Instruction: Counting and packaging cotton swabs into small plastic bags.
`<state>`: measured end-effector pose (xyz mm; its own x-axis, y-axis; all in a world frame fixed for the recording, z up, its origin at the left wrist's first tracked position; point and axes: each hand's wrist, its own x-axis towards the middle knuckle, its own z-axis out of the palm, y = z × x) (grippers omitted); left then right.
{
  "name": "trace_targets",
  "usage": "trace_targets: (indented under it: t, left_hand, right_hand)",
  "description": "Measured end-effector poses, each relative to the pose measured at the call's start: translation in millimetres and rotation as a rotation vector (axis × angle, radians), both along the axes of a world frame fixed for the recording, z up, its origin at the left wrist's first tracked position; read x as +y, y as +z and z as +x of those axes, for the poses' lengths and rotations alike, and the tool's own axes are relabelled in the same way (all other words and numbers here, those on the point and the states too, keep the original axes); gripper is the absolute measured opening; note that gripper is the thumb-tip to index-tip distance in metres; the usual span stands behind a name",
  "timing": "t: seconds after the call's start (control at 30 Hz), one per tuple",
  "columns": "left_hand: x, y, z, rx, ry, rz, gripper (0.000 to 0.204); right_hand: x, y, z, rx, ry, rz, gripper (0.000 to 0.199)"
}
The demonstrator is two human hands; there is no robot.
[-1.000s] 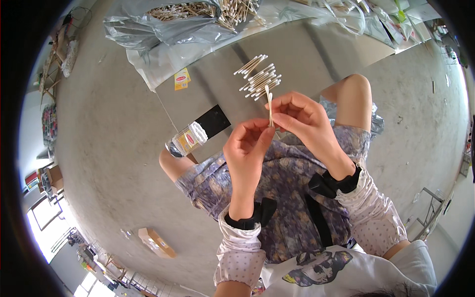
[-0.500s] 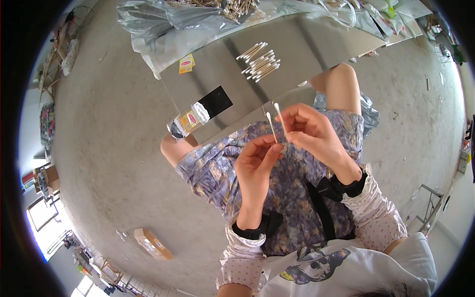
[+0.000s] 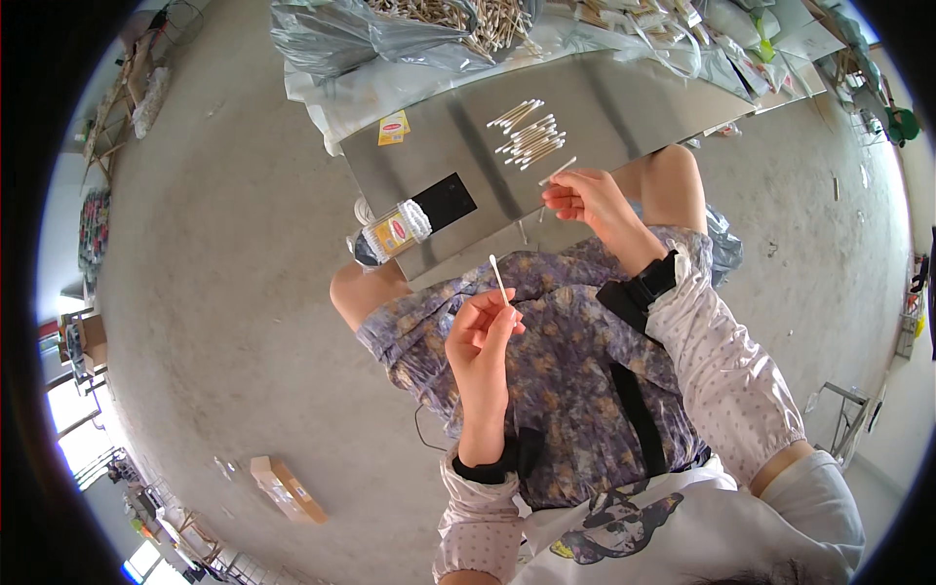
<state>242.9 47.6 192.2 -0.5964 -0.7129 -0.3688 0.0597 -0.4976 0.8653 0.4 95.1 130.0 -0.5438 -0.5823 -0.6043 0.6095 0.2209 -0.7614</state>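
Pinched between the thumb and fingers of my left hand is a cotton swab, its white tip pointing up and away over my lap. My right hand reaches out over the near edge of the metal table. Its fingertips hold another cotton swab, tilted up to the right. Just beyond it lies a loose group of cotton swabs, roughly side by side on the tabletop. At the table's left corner stands a clear pack of cotton swabs with a yellow label.
A flat black rectangle lies beside the pack. Yellow cards rest farther back. Grey plastic bags and a large heap of swabs cover the far side. A cardboard box lies on the floor at lower left.
My right hand has moved away from the left, forward to the swab group, carrying its swab. My left hand has drawn back slightly with its own swab. The view has shifted a little.
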Motion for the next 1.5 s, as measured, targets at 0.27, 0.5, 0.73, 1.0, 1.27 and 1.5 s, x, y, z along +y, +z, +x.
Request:
trace_targets:
  t: [0.27,0.5,0.73,1.0,1.27,1.5]
  left_hand:
    - [5,-8,1,-0.122,-0.054,-0.118,0.015]
    - [25,9,-63,-0.264,-0.434,-0.61,0.018]
    - [-13,-9,-142,-0.231,-0.362,-1.222,0.048]
    - [-81,-81,-222,-0.897,-0.487,-1.452,0.102]
    - [-50,-100,-203,-0.892,-0.554,-1.648,0.113]
    - [-63,-95,-203,-0.915,-0.537,-1.704,0.111]
  right_hand:
    - [22,40,19,0.294,0.244,-0.028,0.028]
    - [96,84,32,0.319,0.432,-0.05,0.006]
    - [238,39,-50,0.601,-0.181,0.267,0.017]
    - [284,30,-52,0.83,0.033,0.793,0.039]
    - [192,76,-56,0.831,-0.071,0.313,0.027]
    - [60,96,-73,0.501,-0.056,-0.444,0.028]
